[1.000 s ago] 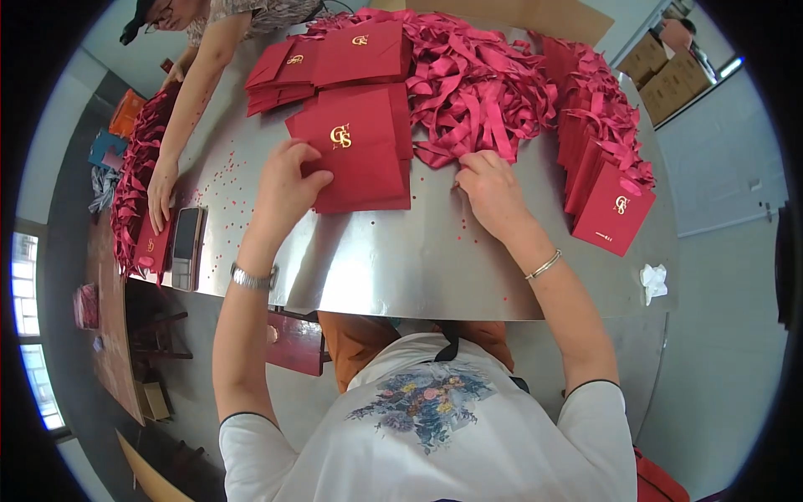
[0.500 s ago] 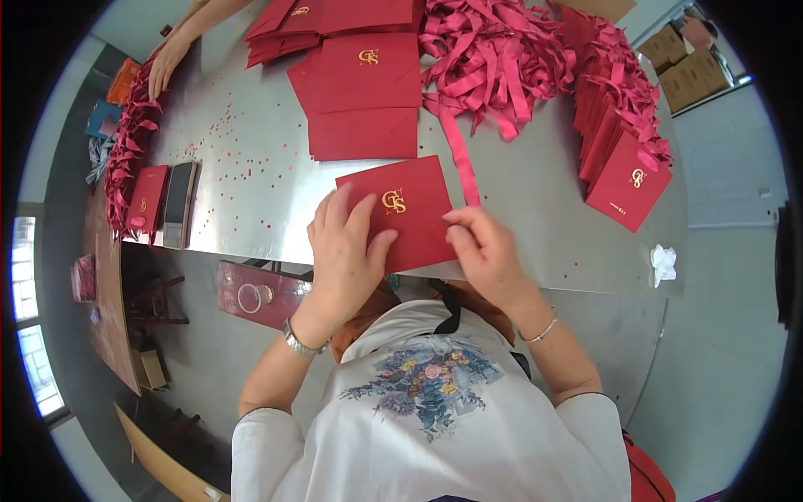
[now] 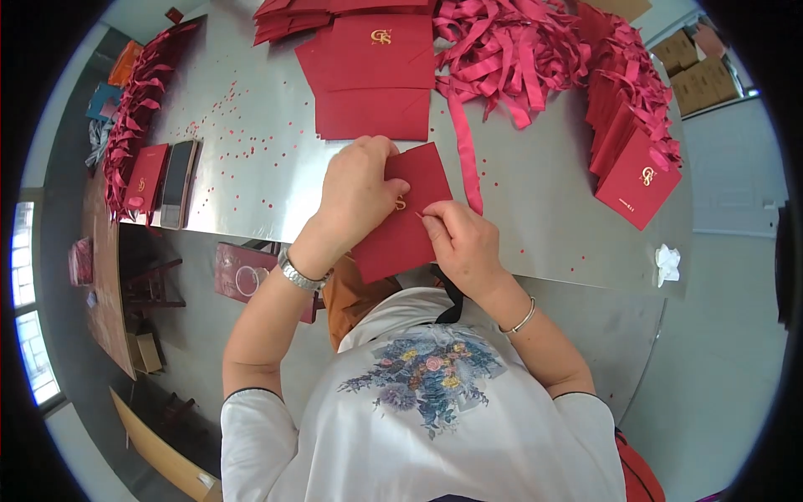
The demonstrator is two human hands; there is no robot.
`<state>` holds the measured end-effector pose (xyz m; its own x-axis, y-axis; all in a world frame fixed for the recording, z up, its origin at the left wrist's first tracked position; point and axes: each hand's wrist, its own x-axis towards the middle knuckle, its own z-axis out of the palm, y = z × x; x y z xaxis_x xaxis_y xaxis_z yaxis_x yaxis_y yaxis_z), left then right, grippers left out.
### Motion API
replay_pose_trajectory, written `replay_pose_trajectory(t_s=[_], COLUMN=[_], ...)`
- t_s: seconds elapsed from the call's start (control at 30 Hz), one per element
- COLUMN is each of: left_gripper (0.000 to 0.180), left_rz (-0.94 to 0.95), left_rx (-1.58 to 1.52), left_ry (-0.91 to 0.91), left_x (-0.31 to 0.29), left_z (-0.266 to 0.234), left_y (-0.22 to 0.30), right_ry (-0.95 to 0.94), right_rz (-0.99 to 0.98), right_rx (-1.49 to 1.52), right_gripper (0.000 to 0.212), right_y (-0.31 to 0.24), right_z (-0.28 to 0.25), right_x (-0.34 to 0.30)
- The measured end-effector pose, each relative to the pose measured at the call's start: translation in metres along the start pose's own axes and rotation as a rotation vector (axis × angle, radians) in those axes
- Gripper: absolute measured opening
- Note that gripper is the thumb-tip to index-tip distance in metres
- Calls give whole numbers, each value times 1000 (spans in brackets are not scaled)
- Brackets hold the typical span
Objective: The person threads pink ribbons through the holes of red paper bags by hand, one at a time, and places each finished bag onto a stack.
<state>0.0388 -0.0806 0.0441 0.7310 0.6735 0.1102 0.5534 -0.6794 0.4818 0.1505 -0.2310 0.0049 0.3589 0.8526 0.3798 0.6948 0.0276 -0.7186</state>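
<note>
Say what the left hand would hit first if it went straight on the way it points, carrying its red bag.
Likely the stack of flat red bags just beyond the left hand. Height above the table is unclear, so it might pass over.

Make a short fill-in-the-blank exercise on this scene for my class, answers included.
1. The left hand holds a bag coloured ____.
2. A watch circles the ____ wrist.
3. The white tissue lies nearer the ____ hand.
4. The white shirt has a print of ____.

Missing words: red; left; right; flowers.
</note>
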Motion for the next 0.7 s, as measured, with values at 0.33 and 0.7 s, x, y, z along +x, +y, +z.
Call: replay_pose_trajectory(t_s=[0.33, 0.7], left_gripper=[32, 31], left_rz=[-267, -304], left_rx=[-456, -625], left_ry=[-216, -206], left_x=[-6, -15], left_z=[1, 11], left_y=[-22, -25], right_ry=[-37, 11], right_rz=[-17, 74], right_rx=[101, -67], right_gripper=[18, 10], right_y=[-9, -13], right_z=[-19, 9], right_x=[13, 38])
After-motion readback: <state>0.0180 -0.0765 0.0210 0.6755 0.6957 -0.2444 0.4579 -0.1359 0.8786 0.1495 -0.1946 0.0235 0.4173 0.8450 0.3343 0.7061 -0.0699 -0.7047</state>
